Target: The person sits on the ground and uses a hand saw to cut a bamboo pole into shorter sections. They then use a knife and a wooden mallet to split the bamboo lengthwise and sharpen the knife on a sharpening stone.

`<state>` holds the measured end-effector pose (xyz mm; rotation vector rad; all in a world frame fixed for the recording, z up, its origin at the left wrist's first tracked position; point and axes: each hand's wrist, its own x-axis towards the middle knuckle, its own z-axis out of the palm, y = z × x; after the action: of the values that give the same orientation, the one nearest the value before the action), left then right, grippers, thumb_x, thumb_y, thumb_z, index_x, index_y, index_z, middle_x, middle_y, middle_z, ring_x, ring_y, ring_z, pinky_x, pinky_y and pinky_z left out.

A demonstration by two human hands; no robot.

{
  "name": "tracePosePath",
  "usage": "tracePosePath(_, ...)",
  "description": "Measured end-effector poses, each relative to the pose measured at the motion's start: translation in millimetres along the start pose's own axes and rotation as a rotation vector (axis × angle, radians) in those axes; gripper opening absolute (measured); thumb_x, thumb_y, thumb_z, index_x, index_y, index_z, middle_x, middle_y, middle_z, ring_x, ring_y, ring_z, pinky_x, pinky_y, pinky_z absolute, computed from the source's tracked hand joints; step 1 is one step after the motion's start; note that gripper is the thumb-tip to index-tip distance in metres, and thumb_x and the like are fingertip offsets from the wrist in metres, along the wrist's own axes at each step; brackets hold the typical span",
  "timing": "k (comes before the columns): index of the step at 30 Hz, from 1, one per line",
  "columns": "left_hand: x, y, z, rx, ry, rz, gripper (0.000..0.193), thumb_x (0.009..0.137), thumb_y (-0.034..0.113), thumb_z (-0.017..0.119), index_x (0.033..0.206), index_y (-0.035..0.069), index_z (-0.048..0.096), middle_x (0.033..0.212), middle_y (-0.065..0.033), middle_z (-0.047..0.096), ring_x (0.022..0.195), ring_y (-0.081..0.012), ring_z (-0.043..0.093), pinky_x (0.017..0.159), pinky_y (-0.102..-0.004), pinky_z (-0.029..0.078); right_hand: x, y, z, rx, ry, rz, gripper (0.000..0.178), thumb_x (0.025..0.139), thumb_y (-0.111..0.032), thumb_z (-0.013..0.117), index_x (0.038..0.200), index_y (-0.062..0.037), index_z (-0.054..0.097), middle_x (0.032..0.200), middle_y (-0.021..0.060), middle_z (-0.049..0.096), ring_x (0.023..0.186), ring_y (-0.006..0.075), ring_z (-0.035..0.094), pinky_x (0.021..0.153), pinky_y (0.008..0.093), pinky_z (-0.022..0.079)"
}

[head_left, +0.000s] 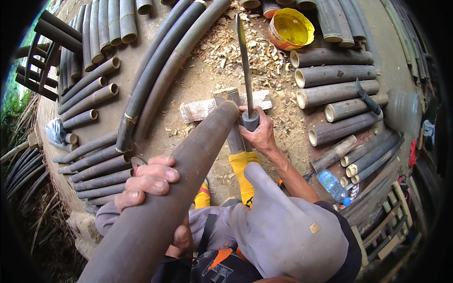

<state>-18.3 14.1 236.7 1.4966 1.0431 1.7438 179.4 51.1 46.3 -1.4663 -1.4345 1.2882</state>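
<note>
A thick dark bamboo tube [188, 155] slants from the lower left toward the middle. My left hand [153, 184] is wrapped round its near part, fingers over the top and thumb at the side. The tube's far end lies by a split wooden post [234, 137] and a pale log [198, 111] set crosswise on the ground. In my right hand [259, 134] is the handle of a machete [244, 61]; its long, narrow blade points away from me, just right of the tube's far end. My fingers partly hide the handle.
Pale wood chips [245, 52] cover the ground ahead, beside a yellow bucket [291, 30]. Cut bamboo tubes [337, 75] lie in rows on both sides. A curved knife [368, 97] rests on the right row, with a water bottle [332, 185] nearer me. Long bamboo poles [165, 70] stretch ahead left.
</note>
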Motion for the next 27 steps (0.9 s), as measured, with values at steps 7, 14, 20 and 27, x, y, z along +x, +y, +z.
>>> tracePosePath(7, 13, 2, -1, -0.056, -0.072, -0.054, 0.077, 0.071, 0.036, 0.085, 0.127, 0.011, 0.038, 0.105, -0.0085, 0.054, 0.093, -0.0282, 0.059, 0.086, -0.0511, 0.044, 5, 3, 1, 0.014, 0.018, 0.046, 0.045, 0.070, -0.015, 0.080, 0.107, -0.0018, 0.056, 0.093, 0.0109, 0.070, 0.081, 0.0258, 0.070, 0.074, 0.0351, 0.055)
tracePosePath(14, 23, -4, -2, -0.071, -0.143, -0.068, 0.081, 0.066, 0.040, 0.087, 0.126, 0.012, 0.042, 0.105, -0.0053, 0.055, 0.095, -0.0245, 0.057, 0.089, -0.0481, 0.041, 4, 5, 1, 0.016, 0.013, 0.078, 0.044, 0.070, -0.014, 0.080, 0.107, -0.0020, 0.058, 0.097, 0.0115, 0.070, 0.084, 0.0261, 0.070, 0.074, 0.0351, 0.055)
tracePosePath(20, 23, -4, 9, -0.108, -0.072, -0.045, 0.072, 0.069, 0.031, 0.086, 0.123, 0.010, 0.042, 0.102, -0.0096, 0.055, 0.090, -0.0297, 0.061, 0.084, -0.0513, 0.045, 6, 3, 2, 0.031, 0.021, 0.057, 0.045, 0.071, -0.015, 0.081, 0.108, -0.0026, 0.058, 0.091, 0.0120, 0.069, 0.081, 0.0262, 0.069, 0.073, 0.0361, 0.055)
tracePosePath(27, 23, -7, 8, -0.108, -0.082, -0.033, 0.072, 0.068, 0.031, 0.087, 0.121, 0.010, 0.043, 0.100, -0.0098, 0.057, 0.088, -0.0299, 0.062, 0.084, -0.0512, 0.046, 5, 6, 3, -0.037, 0.027, 0.027, 0.043, 0.072, -0.017, 0.081, 0.104, -0.0020, 0.057, 0.085, 0.0128, 0.067, 0.075, 0.0248, 0.068, 0.068, 0.0376, 0.054)
